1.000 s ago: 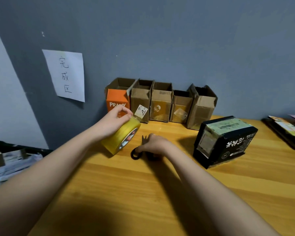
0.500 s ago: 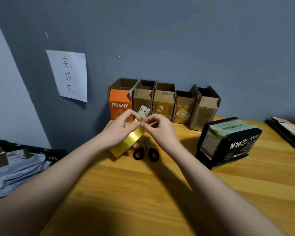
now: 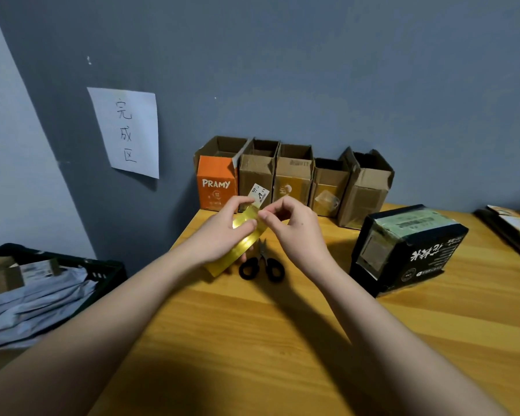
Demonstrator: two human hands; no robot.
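In the head view, a pale wooden desk (image 3: 252, 340) is running up to a grey-blue wall (image 3: 312, 70), with a lighter wall meeting it at the left. A white paper sheet (image 3: 126, 132) is hanging on the grey wall, handwritten 完成区. Along the desk's back edge an orange box (image 3: 216, 187) reading PRAMY is standing beside a row of open brown cardboard boxes (image 3: 293, 178). A black box (image 3: 409, 256) with white Chinese characters and a pale green label, too small to read, is sitting at the right. Left of the desk, a black crate (image 3: 57, 259) is holding grey bags (image 3: 36, 301). The left hand (image 3: 219, 238) is gripping a yellow tape roll (image 3: 249, 246) above the desk, fingers curled round its band. The right hand (image 3: 297, 232) is pinching at the roll's upper edge with curled thumb and forefinger, just below a small white tag (image 3: 259, 194) whose print is unclear. Black-handled scissors (image 3: 262, 256) are lying on the desk under the hands.
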